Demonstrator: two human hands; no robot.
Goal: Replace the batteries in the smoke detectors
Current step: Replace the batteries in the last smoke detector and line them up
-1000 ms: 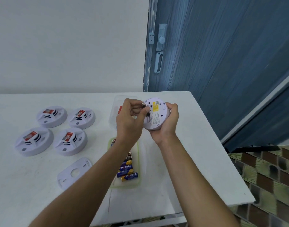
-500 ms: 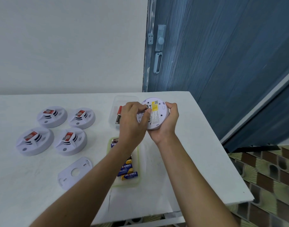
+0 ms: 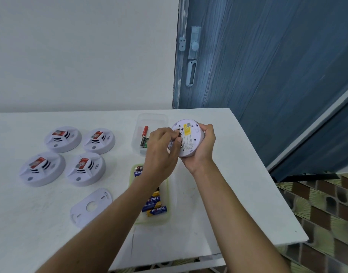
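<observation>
My right hand (image 3: 203,146) grips a round white smoke detector (image 3: 189,137) above the table, its back with a yellow label facing me. My left hand (image 3: 162,152) has its fingertips curled at the detector's battery slot, pinching a battery (image 3: 179,137) that is mostly hidden. Several other white detectors lie face up at the left, such as one (image 3: 42,168) and another (image 3: 99,140). A green tray (image 3: 166,219) under my left forearm holds several blue and yellow batteries (image 3: 156,208). A clear box (image 3: 153,118) behind it holds a red battery (image 3: 145,130) and a green one (image 3: 143,142).
A white mounting plate (image 3: 91,206) lies loose on the white table (image 3: 238,194) near the front left. The table's right edge drops to a patterned floor (image 3: 327,213). A blue door (image 3: 267,66) with a latch stands behind.
My left hand has slid slightly down and left along the battery slot. That uncovered the red and green batteries in the clear box. The right hand keeps the detector almost still.
</observation>
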